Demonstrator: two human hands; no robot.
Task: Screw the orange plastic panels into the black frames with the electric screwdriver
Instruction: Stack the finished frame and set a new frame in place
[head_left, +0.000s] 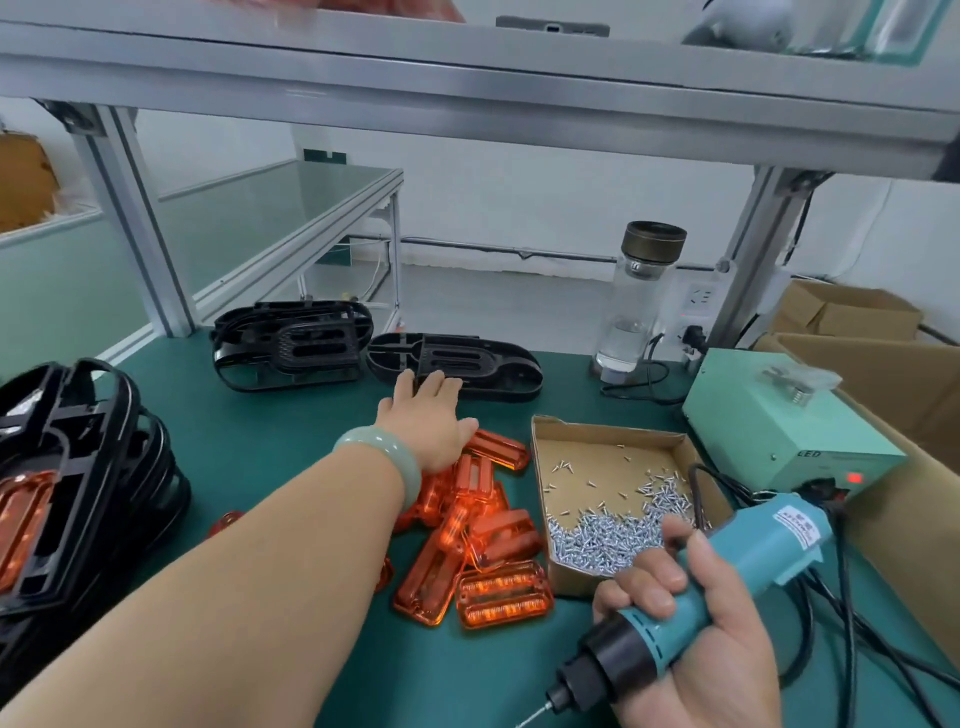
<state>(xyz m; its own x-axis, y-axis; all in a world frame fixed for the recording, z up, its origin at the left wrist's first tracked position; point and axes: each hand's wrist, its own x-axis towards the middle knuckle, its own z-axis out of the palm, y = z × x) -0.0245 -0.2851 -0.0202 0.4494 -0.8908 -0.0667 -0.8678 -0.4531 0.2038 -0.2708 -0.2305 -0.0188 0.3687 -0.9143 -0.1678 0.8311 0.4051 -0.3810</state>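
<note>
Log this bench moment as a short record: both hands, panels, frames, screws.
left hand: open, straight fingers reaching onto the near edge of a black frame
right hand: grips the electric screwdriver, bit pointing down-left
orange panels: loose pile on the green mat
screws: heaped in an open cardboard tray
other frames: stack behind, stack at left

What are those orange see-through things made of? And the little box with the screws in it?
The orange panels look like clear, glossy plastic: light glows through them and their edges shine. The box looks like plain brown cardboard, matte, with folded walls. The screws look like shiny silver metal.
</note>
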